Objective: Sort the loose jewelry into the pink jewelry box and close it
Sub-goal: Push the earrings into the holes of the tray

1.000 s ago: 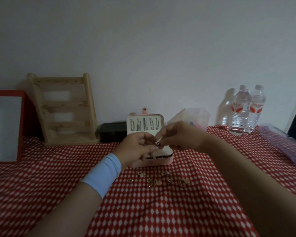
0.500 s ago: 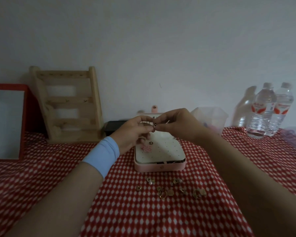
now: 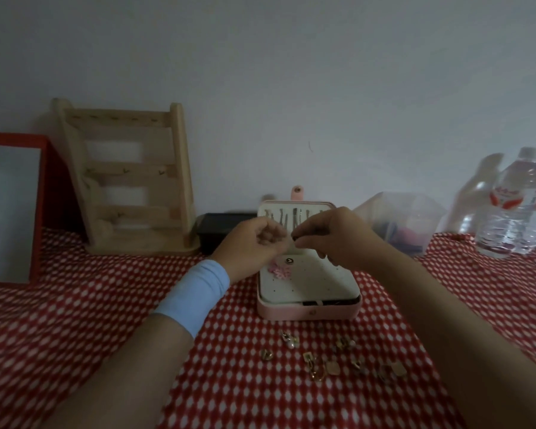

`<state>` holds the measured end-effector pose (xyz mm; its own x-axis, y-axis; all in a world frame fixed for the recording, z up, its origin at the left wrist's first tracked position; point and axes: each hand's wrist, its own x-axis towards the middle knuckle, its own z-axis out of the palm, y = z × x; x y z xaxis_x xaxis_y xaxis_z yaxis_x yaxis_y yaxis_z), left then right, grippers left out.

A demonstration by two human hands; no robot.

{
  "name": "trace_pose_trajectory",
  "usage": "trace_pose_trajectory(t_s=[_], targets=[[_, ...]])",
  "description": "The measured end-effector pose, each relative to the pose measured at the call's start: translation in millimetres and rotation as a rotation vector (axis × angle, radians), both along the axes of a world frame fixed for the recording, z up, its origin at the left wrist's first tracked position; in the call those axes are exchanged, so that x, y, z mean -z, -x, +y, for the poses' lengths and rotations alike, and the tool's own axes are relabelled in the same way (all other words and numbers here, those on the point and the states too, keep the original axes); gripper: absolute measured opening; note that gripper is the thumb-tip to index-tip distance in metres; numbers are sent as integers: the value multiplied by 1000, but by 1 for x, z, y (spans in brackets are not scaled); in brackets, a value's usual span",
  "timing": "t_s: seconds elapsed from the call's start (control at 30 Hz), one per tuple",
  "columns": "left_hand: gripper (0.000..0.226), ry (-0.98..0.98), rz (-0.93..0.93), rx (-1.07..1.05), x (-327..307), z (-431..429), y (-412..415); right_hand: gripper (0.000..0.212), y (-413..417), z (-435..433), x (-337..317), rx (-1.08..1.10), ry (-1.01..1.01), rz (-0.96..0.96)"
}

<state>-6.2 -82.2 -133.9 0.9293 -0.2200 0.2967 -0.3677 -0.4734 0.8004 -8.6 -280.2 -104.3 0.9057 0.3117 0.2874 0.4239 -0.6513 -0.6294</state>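
Head view: table under a red-and-white patterned cloth [image 3: 75, 320], with a plain white wall [image 3: 291, 72] behind.
- Back row, left to right: red-framed board [image 3: 10, 209], wooden jewelry stand [image 3: 130, 187], black tray [image 3: 217, 227], clear plastic container [image 3: 399, 221], water bottles [image 3: 514, 205].
- The pink jewelry box [image 3: 310, 312] sits mid-table and is open. Its lid [image 3: 273, 209] stands up at the far side, with thin metal pieces hanging inside.
- A white perforated insert [image 3: 310, 283] lies in the base. It carries pink flower pieces [image 3: 279, 270] and one dark round stud [image 3: 289, 260] near its far left corner.
- The loose jewelry [image 3: 328, 360] is scattered on the cloth just in front of the box and nothing touches it.

Both hands are raised over the far half of the box, fingertips meeting.
- The right hand [image 3: 338, 239] pinches a small dark piece [image 3: 294, 240] between thumb and forefinger, other fingers curled under.
- The left hand [image 3: 254, 243] has a light blue wristband [image 3: 195, 292]. Its fingers are curled and its tips sit right against the same piece. Motion blur hides whether it actually grips.
- Both forearms come in from the bottom corners, angled inward.
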Motion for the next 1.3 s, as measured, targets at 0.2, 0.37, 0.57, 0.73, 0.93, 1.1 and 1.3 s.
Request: trace_pose_trajectory(t_s=[0.2,0.37,0.57,0.73,0.93,1.1,1.3], targets=[[16,-440,-182,108,17,13,-4,10,-7,1,18,-32,160,33],[18,-458,-237,54,19,13,-7,13,-11,-2,23,-10,215,16],[21,-472,-222,68,21,15,-8,12,-8,1,24,-50,218,13],[18,-411,-257,13,25,14,-10,11,-9,1,25,-47,200,7],[25,-389,-247,9,30,15,-14,12,-7,-1,24,-46,218,35],[32,-400,-262,-38,32,8,-13,13,-9,-3,24,-41,214,31],[27,-367,-254,-100,35,4,-14,12,-8,-2,26,-35,198,31]])
